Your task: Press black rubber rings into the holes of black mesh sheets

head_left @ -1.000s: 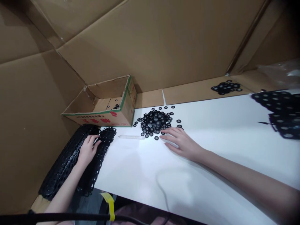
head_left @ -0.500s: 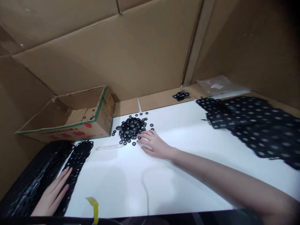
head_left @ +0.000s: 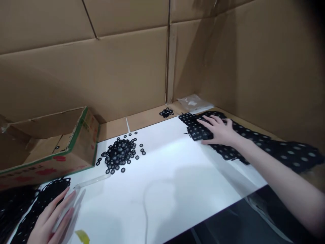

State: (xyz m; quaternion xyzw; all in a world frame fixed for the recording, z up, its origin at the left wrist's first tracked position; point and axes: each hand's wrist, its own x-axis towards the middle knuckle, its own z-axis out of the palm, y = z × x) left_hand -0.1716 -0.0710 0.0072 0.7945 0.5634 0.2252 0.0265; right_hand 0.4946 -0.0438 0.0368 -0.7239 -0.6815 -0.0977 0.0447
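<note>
My right hand (head_left: 220,130) lies with fingers spread over a black perforated sheet (head_left: 269,145) at the right of the white board. My left hand (head_left: 54,217) is at the lower left, fingers stretched out, beside a narrow black mesh strip (head_left: 52,189); whether it touches the strip is hard to tell. Between the hands, toward the left, sits a heap of small black rings (head_left: 120,152), with several loose ones around it. A slim whitish pen-like stick (head_left: 91,181) rests on the board between my left hand and the heap.
An open cardboard box (head_left: 87,142) stands at the back left, a few rings inside. A smaller ring cluster (head_left: 167,112) and a clear plastic bag (head_left: 195,102) lie along the back. Cardboard walls (head_left: 127,74) enclose the white board (head_left: 162,176). Yellow tape (head_left: 82,236) is near the front.
My right hand has left the ring heap and moved right onto the perforated sheet. My left hand has lifted or slid off the mesh strip. The view has swung to the right.
</note>
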